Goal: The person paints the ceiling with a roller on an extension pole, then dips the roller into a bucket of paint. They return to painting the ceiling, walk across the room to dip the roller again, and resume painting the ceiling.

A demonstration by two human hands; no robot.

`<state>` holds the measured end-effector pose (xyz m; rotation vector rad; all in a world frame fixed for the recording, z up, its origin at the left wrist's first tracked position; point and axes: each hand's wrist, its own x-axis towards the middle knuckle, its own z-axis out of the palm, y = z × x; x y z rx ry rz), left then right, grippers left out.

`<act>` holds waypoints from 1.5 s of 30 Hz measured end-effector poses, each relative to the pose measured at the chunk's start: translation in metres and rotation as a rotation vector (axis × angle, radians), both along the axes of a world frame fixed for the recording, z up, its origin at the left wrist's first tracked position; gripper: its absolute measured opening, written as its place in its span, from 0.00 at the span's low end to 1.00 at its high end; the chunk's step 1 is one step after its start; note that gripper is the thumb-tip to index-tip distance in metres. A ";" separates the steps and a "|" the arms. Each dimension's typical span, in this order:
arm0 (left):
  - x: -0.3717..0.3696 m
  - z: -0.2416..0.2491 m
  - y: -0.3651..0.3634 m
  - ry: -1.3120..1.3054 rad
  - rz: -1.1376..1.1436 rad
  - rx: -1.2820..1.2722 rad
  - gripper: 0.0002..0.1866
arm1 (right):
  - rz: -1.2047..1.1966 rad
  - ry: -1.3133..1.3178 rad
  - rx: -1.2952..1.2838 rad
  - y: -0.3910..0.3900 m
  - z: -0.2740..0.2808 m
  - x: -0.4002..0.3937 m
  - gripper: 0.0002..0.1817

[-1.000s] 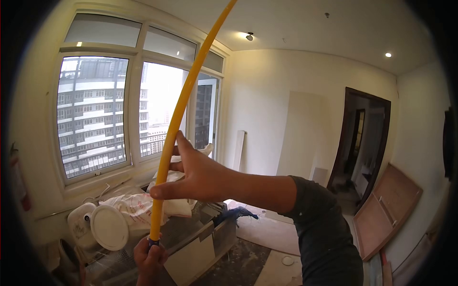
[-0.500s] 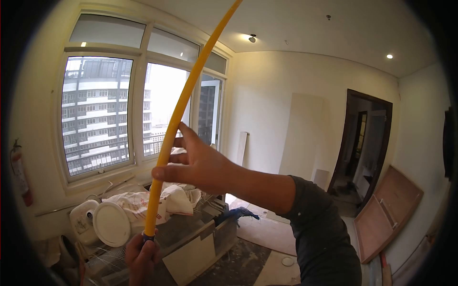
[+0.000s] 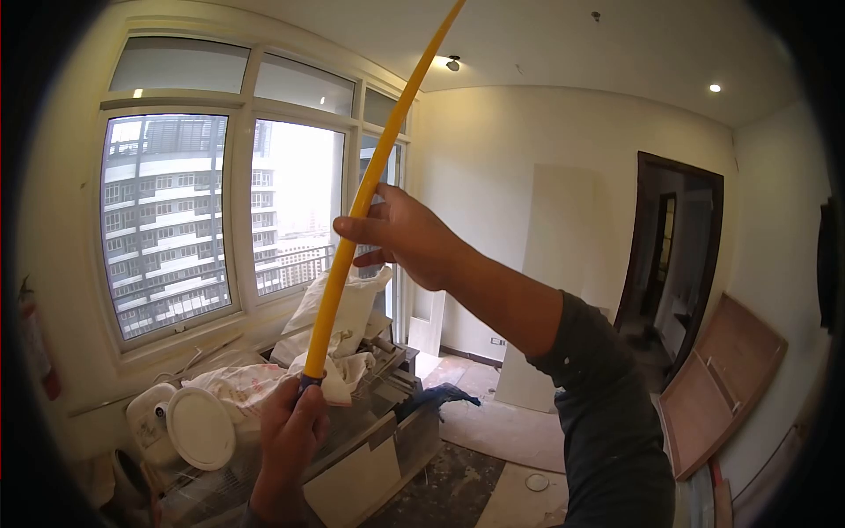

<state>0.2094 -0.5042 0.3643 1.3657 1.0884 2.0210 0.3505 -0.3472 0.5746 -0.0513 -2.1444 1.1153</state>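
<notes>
A long yellow pole [image 3: 372, 167] slants up and to the right in front of me, its top running out of view. My left hand [image 3: 292, 431] is closed around its lower end, just at a dark blue collar [image 3: 310, 381]. Higher up, my right hand [image 3: 409, 233] holds the pole, thumb across the front and fingers partly hidden behind it. Behind the left hand lie white sacks [image 3: 336, 308] and a round white lid [image 3: 201, 429] leaning against a white container [image 3: 151, 421].
Large windows [image 3: 167, 220] fill the left wall, with a fire extinguisher [image 3: 40, 348] beside them. Boards [image 3: 370, 466] are stacked below. A dark-framed doorway [image 3: 669, 264] stands at the right, near a leaning wooden panel [image 3: 726, 378]. Blue material [image 3: 444, 396] lies beyond the boards.
Both hands have risen and moved right in view, with the pole. My right thumb now crosses the front of the pole. The view has shifted slightly.
</notes>
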 end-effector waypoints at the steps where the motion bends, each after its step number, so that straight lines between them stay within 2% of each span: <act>1: 0.002 0.004 0.011 -0.017 -0.012 0.003 0.16 | -0.008 0.002 -0.002 0.010 0.004 0.002 0.45; 3: 0.009 0.013 0.034 -0.051 -0.037 0.012 0.16 | -0.033 0.002 -0.015 0.033 0.011 0.005 0.39; 6: 0.015 0.026 0.070 -0.026 -0.030 -0.006 0.16 | -0.028 0.038 -0.033 0.068 0.019 0.011 0.39; 14: 0.034 0.055 0.178 -0.003 -0.053 -0.001 0.17 | -0.073 0.092 -0.068 0.176 0.038 0.027 0.46; 24: 0.060 0.080 0.319 0.078 -0.026 -0.002 0.17 | -0.120 0.175 -0.120 0.310 0.056 0.051 0.37; 26: 0.067 0.084 0.347 0.033 -0.038 0.013 0.14 | -0.144 0.194 -0.147 0.335 0.060 0.055 0.35; 31: 0.081 0.093 0.409 0.018 -0.035 -0.001 0.16 | -0.167 0.221 -0.196 0.393 0.068 0.067 0.30; 36: 0.084 0.095 0.473 0.093 -0.046 0.022 0.13 | -0.199 0.252 -0.229 0.437 0.074 0.075 0.33; 42: 0.084 0.092 0.495 0.046 -0.024 -0.009 0.16 | -0.223 0.224 -0.221 0.460 0.071 0.071 0.35; 45: 0.078 0.082 0.480 -0.067 -0.135 -0.010 0.14 | -0.215 0.198 -0.174 0.453 0.062 0.064 0.36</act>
